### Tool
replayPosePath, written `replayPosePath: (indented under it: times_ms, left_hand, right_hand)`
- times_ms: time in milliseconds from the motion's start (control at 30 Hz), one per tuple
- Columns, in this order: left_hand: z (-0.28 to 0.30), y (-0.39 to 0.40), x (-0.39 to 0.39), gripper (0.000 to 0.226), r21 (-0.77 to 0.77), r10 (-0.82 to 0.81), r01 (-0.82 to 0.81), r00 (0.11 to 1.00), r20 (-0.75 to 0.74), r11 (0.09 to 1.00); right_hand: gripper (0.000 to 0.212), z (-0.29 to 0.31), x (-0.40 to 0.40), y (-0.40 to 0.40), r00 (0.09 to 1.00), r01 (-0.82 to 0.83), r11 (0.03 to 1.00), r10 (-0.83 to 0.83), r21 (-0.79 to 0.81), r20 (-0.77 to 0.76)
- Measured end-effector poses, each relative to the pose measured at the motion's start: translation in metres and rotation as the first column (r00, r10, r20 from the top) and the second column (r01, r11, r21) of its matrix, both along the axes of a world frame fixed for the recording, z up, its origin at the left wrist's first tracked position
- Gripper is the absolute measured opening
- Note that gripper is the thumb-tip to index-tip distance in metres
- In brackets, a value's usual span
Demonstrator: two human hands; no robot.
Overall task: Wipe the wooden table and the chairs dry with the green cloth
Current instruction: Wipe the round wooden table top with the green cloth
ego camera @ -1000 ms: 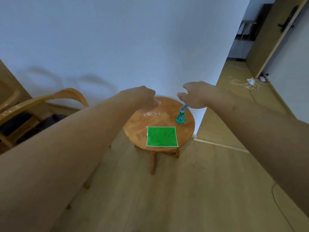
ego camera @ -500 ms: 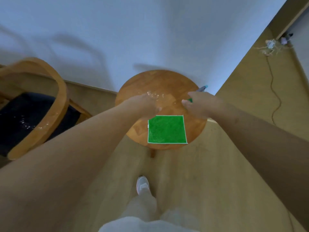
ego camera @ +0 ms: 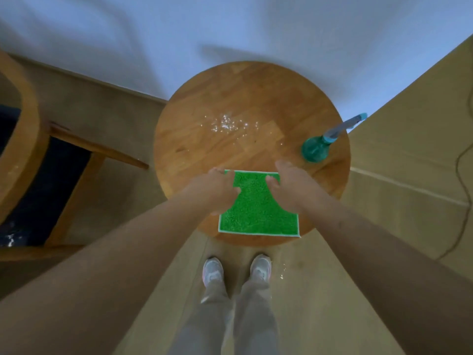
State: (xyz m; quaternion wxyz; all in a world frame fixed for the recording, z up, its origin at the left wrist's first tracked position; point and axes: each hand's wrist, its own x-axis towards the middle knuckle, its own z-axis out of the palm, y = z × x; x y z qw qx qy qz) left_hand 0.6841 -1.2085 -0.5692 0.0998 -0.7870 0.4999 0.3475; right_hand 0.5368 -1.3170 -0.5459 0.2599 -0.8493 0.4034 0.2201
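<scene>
A square green cloth (ego camera: 258, 213) with a white hem lies flat on the near part of the round wooden table (ego camera: 243, 93). My left hand (ego camera: 217, 187) covers the cloth's far left corner and my right hand (ego camera: 291, 187) its far right corner. On each hand the thumb lies on the cloth and the fingers curl over its far edge, pinching it. Water droplets (ego camera: 227, 124) glisten on the tabletop beyond the cloth. A wooden chair (ego camera: 23, 129) with a dark seat stands at the left; wet specks show on the seat.
A teal spray bottle (ego camera: 316, 148) stands at the table's right edge, close to my right hand. A white wall runs behind the table. A dark cable (ego camera: 463, 175) lies on the wooden floor at the right. My shoes (ego camera: 213, 270) stand just short of the table.
I have stepped up to the table and now look straight down. Both hands dropped from above the tabletop onto the cloth's far corners. The cloth and bottle have stayed in place.
</scene>
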Motion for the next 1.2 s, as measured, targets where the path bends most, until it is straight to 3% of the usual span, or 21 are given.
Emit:
replayPosePath:
  times_ms: [100, 400, 600, 767, 900, 1200]
  left_hand:
    - [-0.038, -0.007, -0.001, 0.061, -0.005, 0.006, -0.006, 1.000, 0.017, 1.000]
    - [-0.130, -0.013, -0.016, 0.060, -0.297, -0.010, 0.026, 0.998, 0.056, 0.954]
    - [-0.164, 0.018, -0.028, 0.062, -0.277, -0.015, 0.061, 0.986, 0.167, 0.959]
    - [-0.171, 0.024, -0.021, 0.057, -0.356, -0.064, 0.133, 0.978, 0.199, 0.925]
    - [-0.177, 0.033, 0.002, 0.060, -0.328, 0.003, 0.074, 0.974, 0.228, 0.942]
    - [-0.172, 0.045, 0.068, 0.062, -0.362, 0.228, -0.127, 0.940, 0.253, 0.924]
  right_hand:
    - [0.061, -0.047, 0.002, -0.003, 1.000, 0.013, 1.000, -0.013, 0.025, 0.004]
    - [0.063, -0.142, -0.010, -0.007, 0.998, -0.050, 0.990, 0.055, -0.129, 0.036]
    - [0.061, -0.175, -0.011, 0.036, 0.976, -0.140, 0.980, 0.161, -0.144, 0.149]
    - [0.062, -0.194, -0.011, 0.047, 0.978, -0.172, 0.956, 0.194, -0.240, 0.072]
    - [0.062, -0.201, -0.017, 0.041, 0.975, -0.172, 0.946, 0.203, -0.276, 0.086]
    - [0.065, -0.200, -0.049, -0.011, 0.997, 0.078, 0.941, -0.082, -0.330, 0.002]
